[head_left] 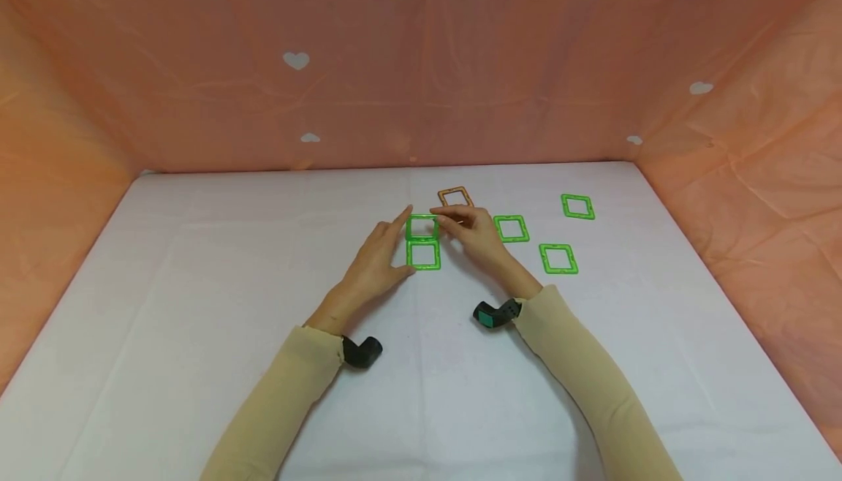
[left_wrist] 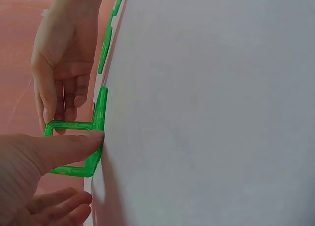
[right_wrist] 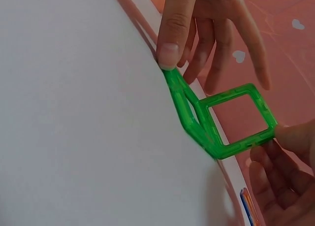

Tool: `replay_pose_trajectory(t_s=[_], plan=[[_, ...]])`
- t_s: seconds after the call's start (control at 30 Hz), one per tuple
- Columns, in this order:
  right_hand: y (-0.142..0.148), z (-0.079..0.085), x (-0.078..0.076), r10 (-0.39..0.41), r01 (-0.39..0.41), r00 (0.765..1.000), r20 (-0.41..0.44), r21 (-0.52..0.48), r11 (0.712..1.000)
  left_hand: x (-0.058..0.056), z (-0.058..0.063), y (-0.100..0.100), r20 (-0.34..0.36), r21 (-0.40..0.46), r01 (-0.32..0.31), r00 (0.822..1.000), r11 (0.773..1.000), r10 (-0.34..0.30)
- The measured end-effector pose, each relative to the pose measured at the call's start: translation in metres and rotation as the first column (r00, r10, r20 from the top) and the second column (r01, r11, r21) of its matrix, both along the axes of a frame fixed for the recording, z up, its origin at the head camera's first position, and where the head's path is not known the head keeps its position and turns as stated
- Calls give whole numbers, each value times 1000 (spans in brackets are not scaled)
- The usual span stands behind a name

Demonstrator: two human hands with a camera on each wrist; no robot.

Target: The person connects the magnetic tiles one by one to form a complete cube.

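A green square frame-like magnetic tile (head_left: 426,267) lies flat on the white table. At its far edge a second green square tile (right_wrist: 242,148) stands upright, edge to edge with the first. My right hand (head_left: 479,236) pinches the standing tile near its upper right corner, between thumb and fingers. From the left, my left hand (head_left: 376,262) rests its thumb on the near left corner of the flat tile. Its index finger reaches out beside the standing tile's upper left corner, and the other fingers are relaxed.
An orange square tile (head_left: 450,191) lies just behind the right hand. To the right are three loose green tiles: one near the hand (head_left: 524,229), one closer to me (head_left: 560,271) and one farther off (head_left: 579,216). Orange cloth (head_left: 421,101) walls the table's back and sides.
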State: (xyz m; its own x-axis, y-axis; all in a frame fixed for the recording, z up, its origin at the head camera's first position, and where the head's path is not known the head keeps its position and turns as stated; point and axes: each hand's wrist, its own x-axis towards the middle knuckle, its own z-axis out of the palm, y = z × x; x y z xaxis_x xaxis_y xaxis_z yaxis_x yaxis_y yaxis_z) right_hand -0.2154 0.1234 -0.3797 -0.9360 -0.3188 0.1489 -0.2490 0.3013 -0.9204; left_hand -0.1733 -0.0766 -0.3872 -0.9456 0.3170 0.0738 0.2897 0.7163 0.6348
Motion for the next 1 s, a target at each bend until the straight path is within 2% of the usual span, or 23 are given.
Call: replay_pose_trajectory(t_s=[0.1,0.3,0.4,0.53,0.63,0.77,0.83,0.9,1.0], plan=[[-1,11,7,5,-5,1000,15,16,1000,-1,0,0,0,-3,35,999,999,-35],[4,-13,-12,32,-31,999,25,-18,999,0,2,-2,19,-29,44,999,999,-43],[5,-16,-15,11,-11,1000,5,-27,1000,0,2,-3,18,-36,49,999,998,-49],[5,-16,-17,-63,63,998,0,-42,997,-1,1,-3,14,-40,53,999,998,-53],[4,-15,-19,-165,165,986,9,-33,986,-2,0,-3,16,-39,52,999,998,-51],[2,-14,-24,-332,332,943,-6,0,943,-2,-1,-2,18,-41,51,999,998,-51],[1,-14,-27,-387,387,922,-20,29,922,-2,-1,-2,21,-42,51,999,998,-50],[0,-14,-31,-412,414,910,-49,85,906,-1,0,-2,23,-45,48,999,998,-47],[-1,-15,-37,-399,402,915,-58,188,896,-1,0,-2,29,-47,41,999,998,-39]])
